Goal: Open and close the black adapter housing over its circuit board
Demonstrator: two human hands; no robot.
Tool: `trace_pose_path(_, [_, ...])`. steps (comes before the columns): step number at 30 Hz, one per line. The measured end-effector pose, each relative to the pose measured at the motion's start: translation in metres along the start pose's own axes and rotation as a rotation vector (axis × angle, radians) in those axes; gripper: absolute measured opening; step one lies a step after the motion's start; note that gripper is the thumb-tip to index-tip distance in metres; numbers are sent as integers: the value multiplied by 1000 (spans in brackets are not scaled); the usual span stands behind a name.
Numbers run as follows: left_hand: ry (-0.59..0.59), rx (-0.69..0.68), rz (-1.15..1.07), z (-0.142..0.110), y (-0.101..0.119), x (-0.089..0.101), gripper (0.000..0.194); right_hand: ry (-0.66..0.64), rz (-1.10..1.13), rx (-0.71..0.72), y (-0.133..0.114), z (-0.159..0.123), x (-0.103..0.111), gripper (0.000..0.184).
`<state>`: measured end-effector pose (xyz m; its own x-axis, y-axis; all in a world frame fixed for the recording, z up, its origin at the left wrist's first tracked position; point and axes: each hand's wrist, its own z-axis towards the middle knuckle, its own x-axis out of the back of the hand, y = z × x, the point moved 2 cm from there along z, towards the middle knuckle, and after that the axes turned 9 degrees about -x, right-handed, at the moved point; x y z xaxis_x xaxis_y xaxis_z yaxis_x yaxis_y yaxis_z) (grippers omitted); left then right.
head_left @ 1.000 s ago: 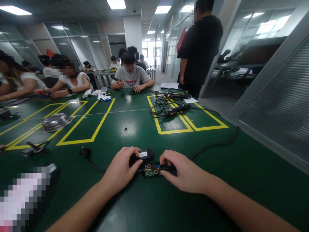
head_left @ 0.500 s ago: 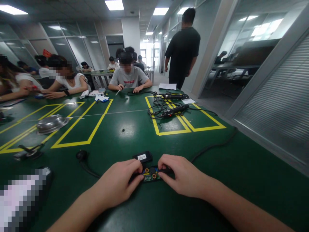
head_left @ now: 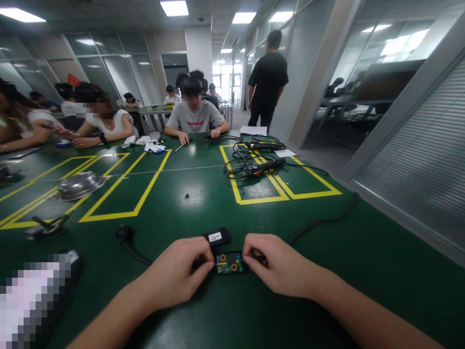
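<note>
Your left grip is now off the black cover just beyond it, and seems pinched closed on the plug cable; your right grip pinches the black cable. The circuit board sits between, both ends likely under control.

Stretches back, office-like, beneath bright ceiling panels toward daylit windows, past a white pillar and a strip of gray floor. Shows glass partitions along the left and slatted blinds at right. Holds a green table marked with yellow tape in front, and another table farther back.
</note>
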<state>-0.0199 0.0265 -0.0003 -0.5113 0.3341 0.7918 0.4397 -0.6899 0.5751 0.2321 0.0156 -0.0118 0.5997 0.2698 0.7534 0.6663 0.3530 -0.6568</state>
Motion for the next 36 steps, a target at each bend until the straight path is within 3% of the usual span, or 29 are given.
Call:
trace_pose_path(8, [-23, -32, 82, 1, -5, 1, 14, 22, -45, 28, 6, 3, -4, 16])
trace_pose_path(12, [92, -103, 167, 1, -7, -2, 14, 22, -5, 31, 8, 7, -4, 18])
trace_pose_path(14, [168, -102, 185, 2, -11, -6, 25, 13, 11, 7, 8, 7, -4, 17])
trace_pose_path(16, [198, -61, 208, 2, -18, -10, 37, 17, 9, 0, 8, 7, -5, 17])
trace_pose_path(21, [164, 103, 209, 4, -34, -14, 31, 66, 3, 3, 7, 7, -9, 17])
trace_pose_path(24, [187, 93, 238, 3, -33, -13, 30, 83, 26, -34, 10, 8, -11, 31])
trace_pose_path(29, [233, -48, 259, 1, -16, -11, 32, 93, 51, -90, 15, 7, -12, 58])
trace_pose_path(32, [138, -165, 147, 2, -5, -10, 31, 101, 39, -65, 14, 5, -11, 74])
trace_pose_path(36, [33, -174, 58, 3, 1, -8, 28, 55, -5, -25, 11, 5, -10, 42])
